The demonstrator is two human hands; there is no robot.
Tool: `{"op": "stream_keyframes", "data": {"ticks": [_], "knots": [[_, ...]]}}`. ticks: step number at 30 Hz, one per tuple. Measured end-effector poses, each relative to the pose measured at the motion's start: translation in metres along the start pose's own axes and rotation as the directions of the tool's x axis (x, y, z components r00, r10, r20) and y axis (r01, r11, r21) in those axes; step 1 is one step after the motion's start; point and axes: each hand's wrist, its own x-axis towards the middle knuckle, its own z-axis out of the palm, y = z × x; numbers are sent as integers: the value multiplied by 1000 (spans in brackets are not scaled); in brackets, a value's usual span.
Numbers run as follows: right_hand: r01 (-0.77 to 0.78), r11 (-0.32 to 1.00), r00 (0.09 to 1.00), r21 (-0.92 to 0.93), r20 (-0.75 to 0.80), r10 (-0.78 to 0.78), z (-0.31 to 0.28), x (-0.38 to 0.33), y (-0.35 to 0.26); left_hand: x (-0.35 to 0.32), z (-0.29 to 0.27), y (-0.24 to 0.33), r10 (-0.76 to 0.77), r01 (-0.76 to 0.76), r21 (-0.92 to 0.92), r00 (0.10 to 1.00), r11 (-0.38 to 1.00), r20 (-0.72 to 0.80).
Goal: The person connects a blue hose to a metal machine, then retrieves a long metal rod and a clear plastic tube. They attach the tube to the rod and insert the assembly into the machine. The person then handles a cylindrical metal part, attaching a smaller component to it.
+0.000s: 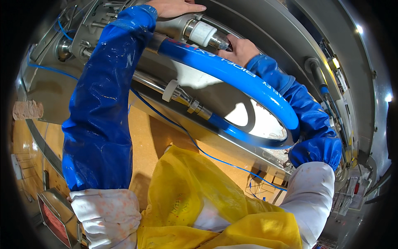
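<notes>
At the top edge, partly cut off by the frame, my left hand rests over the metal machinery with one finger stretched out to the right. My right hand is closed round the end of a metal pipe fitting, its fingertips partly hidden. A white plastic collar sits on the same pipe, left of that hand. In front of it curves a thick blue hose, looping right and back to a lower metal coupling. That lower pipe carries another white collar.
Beyond my hands stands a large grey metal housing. A thin blue air line crosses between me and the machine. Below lies a tan floor. At the lower left is a metal bin with reddish contents.
</notes>
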Motion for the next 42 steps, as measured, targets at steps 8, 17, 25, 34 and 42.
{"op": "stream_keyframes", "data": {"ticks": [8,17,25,34,42], "knots": [[-155,971,985,183,109,136,-10,-3,39,5,1,4,-43,42,44,999,998,2],[60,997,993,-45,-99,-64,-5,-34,3,-3,2,5,-73,73,-8,997,997,7],[-431,885,901,175,139,412,-13,-204,159,3,2,12,-38,38,76,999,996,1],[-509,813,861,282,176,477,14,-243,241,30,28,-26,35,-24,159,997,987,-68],[-606,776,790,171,243,563,-30,-201,177,-40,15,43,435,-390,197,836,900,-333]]}}
